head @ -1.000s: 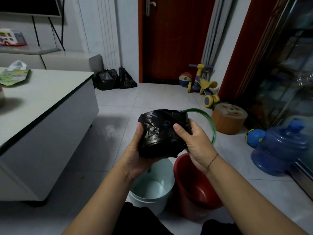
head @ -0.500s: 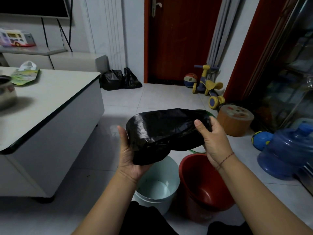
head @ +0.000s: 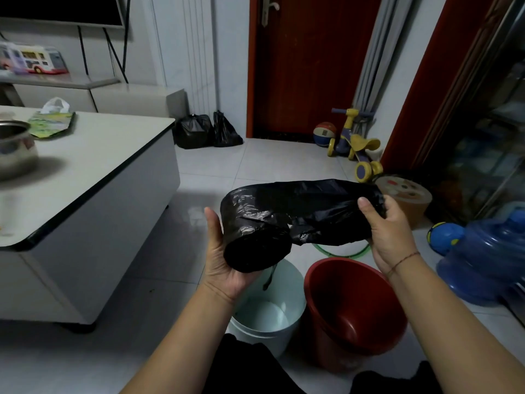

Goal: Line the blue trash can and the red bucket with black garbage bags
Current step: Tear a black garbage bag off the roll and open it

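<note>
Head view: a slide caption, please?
Left hand holds a garbage-bag roll; right hand grips its end; trash can and bucket unlined.

The roll (head: 255, 240) is hiding the left hand's (head: 224, 265) fingers, so only thumb and palm of that grip are showing. Right of the roll, the bag (head: 326, 211) is covering the right hand's (head: 392, 240) fingers, leaving the thumb. Below the roll, the can's (head: 287, 291) far rim is lying partly behind it and the left wrist. Behind the roll a green hoop (head: 345, 255) is showing only an arc. Far left of the roll, a blurred pot (head: 14, 149) is running off the edge; far right, a jug (head: 488, 260) is blurring.
</note>
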